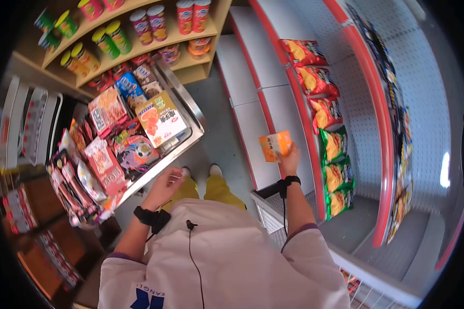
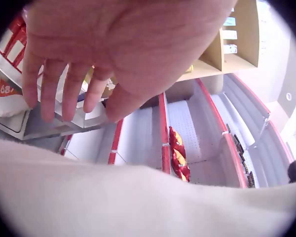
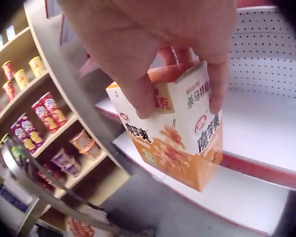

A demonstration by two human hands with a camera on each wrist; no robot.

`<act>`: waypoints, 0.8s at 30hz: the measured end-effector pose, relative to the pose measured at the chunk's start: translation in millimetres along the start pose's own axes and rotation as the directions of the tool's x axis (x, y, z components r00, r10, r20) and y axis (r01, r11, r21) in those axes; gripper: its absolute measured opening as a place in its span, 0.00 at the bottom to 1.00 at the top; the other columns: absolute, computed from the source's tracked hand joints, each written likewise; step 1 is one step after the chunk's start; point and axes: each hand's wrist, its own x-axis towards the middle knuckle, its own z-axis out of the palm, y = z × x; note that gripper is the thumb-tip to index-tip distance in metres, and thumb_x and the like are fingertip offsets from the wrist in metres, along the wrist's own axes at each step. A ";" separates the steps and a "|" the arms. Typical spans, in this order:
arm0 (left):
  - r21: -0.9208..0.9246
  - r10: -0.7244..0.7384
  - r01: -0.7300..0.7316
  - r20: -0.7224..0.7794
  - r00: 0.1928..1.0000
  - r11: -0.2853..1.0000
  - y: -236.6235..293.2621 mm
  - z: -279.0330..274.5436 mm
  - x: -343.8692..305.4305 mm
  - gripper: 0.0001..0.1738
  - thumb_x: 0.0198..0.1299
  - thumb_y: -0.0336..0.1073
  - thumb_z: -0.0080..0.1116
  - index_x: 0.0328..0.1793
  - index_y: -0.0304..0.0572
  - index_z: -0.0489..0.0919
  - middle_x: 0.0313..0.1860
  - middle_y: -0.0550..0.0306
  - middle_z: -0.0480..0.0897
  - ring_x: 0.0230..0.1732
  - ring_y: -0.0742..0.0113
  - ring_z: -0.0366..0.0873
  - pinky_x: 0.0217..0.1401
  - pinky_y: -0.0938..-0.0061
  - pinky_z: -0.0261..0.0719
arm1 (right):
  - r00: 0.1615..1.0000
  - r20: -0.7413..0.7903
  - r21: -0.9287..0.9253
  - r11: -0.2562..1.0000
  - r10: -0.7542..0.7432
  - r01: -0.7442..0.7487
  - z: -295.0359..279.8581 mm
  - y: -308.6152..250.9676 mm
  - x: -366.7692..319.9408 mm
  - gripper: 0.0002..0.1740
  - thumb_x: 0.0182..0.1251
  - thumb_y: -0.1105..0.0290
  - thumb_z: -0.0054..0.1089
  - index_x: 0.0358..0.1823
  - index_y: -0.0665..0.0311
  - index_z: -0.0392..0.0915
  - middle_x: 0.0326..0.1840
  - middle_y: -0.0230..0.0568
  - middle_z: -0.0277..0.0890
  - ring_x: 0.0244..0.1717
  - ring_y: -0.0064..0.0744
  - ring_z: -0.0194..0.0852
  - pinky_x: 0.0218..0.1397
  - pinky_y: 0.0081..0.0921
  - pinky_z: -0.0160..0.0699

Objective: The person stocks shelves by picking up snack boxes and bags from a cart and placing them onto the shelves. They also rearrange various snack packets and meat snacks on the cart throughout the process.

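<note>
While a metal cart (image 1: 188,105) loaded with snack packs (image 1: 108,112) fills the left of the head view, I find the left hand (image 1: 165,186) just right of it, below mid-frame, relaxed, fingers loosely extended in its wrist view and holding nothing. Right of centre, the orange box (image 1: 269,147) is in the right hand (image 1: 291,157), seen against the pale shelves (image 1: 283,105); I cannot tell whether it touches them. That hand is partly closed on the box's top end, thumb against one printed face, a finger down the adjoining face.

I'd expect thin card: light, stiff along the corners, a little slick, easily dented where the top looks cut away. I'd take hold across two faces just below that rim, or support the base, and squeeze gently.

In the right wrist view its top points up toward the palm and its base toward the lower middle. I judge the long axis runs top to base, leaning down and rightward. Chip bags (image 1: 318,82) line the shelf farther right.
</note>
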 end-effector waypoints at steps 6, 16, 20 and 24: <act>-0.064 -0.159 0.150 -0.181 0.970 0.987 0.1 28.9 -44.9 0.13 0.63 0.34 0.56 0.52 0.39 0.73 0.44 0.56 0.79 0.43 0.69 0.79 0.45 0.75 0.77 | 0.976 0.071 0.112 0.971 0.206 -0.213 27.2 103.2 60.7 0.37 0.45 0.68 0.72 0.58 0.70 0.68 0.50 0.56 0.74 0.53 0.50 0.73 0.57 0.40 0.70; -0.212 -0.290 0.224 -0.366 0.884 0.951 0.6 61.1 -71.7 0.13 0.65 0.31 0.54 0.54 0.37 0.72 0.47 0.55 0.79 0.47 0.69 0.78 0.52 0.77 0.73 | 0.909 0.294 0.260 0.890 0.296 -0.374 33.2 138.1 99.0 0.29 0.55 0.62 0.64 0.57 0.71 0.71 0.56 0.54 0.74 0.58 0.49 0.71 0.60 0.38 0.68; -0.180 -0.245 0.187 -0.389 0.888 0.966 9.9 67.0 -65.2 0.13 0.65 0.33 0.54 0.54 0.38 0.72 0.46 0.54 0.80 0.47 0.69 0.79 0.49 0.76 0.76 | 0.906 0.173 -0.083 0.922 0.387 -0.378 38.6 128.8 89.0 0.35 0.51 0.61 0.67 0.59 0.71 0.69 0.57 0.56 0.73 0.59 0.49 0.71 0.61 0.37 0.67; -0.188 -0.220 0.157 -0.388 0.895 0.970 9.9 67.1 -59.9 0.14 0.65 0.33 0.54 0.54 0.37 0.72 0.46 0.54 0.80 0.47 0.69 0.79 0.50 0.76 0.76 | 0.970 0.075 -0.032 0.972 0.233 -0.231 45.5 146.0 82.2 0.37 0.48 0.61 0.69 0.61 0.68 0.68 0.58 0.56 0.72 0.58 0.51 0.71 0.60 0.38 0.69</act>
